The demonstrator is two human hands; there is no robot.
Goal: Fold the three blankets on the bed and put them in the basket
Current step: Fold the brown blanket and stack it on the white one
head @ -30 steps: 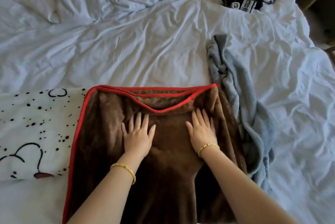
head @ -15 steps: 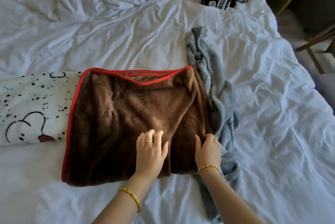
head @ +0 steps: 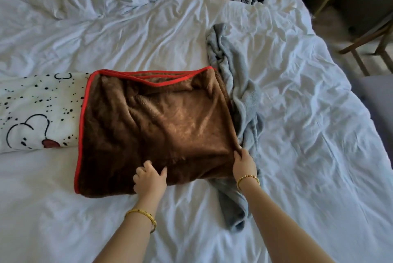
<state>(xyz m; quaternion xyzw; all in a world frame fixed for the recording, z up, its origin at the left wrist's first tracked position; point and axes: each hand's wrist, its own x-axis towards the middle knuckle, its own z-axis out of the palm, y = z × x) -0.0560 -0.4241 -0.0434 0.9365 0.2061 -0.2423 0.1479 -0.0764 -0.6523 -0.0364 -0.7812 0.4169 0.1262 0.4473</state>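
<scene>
Both hands (head: 150, 179) now gripping brown blanket (head: 157, 131)

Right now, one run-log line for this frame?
stage: folding brown blanket | left hand: grips near edge | right hand: pinches near right corner | grey blanket: unfolded | spotted blanket: waiting | basket: unseen
</scene>
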